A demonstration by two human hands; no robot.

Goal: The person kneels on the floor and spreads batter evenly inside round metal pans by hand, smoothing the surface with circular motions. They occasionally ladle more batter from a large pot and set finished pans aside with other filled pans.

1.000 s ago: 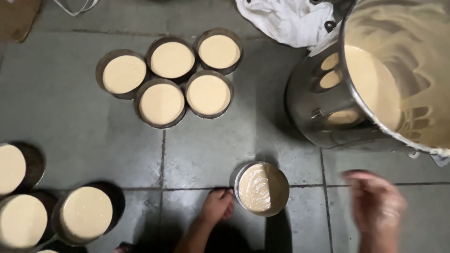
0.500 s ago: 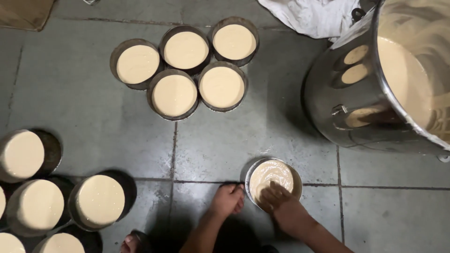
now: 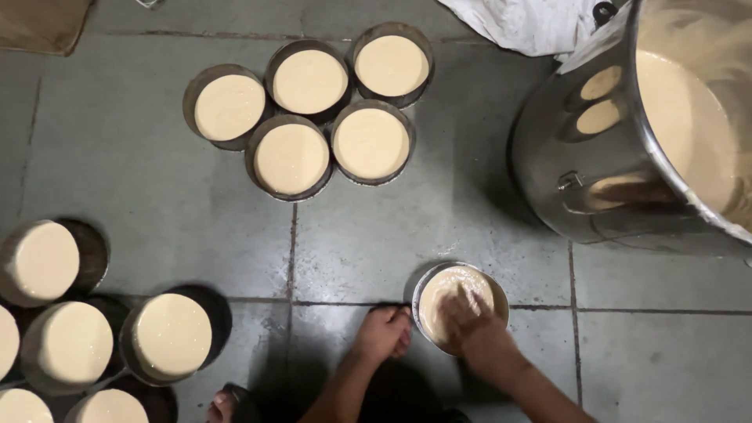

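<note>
- Right hand [image 3: 468,319] pressed open-fingered inside the small round tin [image 3: 460,305], grasping nothing.
- Left hand [image 3: 384,333] steadied its near-left rim, fingers loosely curled.
- Pushing hard could slop batter onto the floor tiles [image 3: 157,196].

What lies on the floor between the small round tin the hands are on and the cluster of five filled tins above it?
Nothing: in the head view, only bare grey tiled floor separates the small round metal tin from the five batter-filled round tins.

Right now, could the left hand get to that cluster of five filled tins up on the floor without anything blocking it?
Probably yes. The left hand rests on the floor beside the small tin, and only bare grey tiles lie between it and the five filled tins, though it looks like a stretch.
</note>
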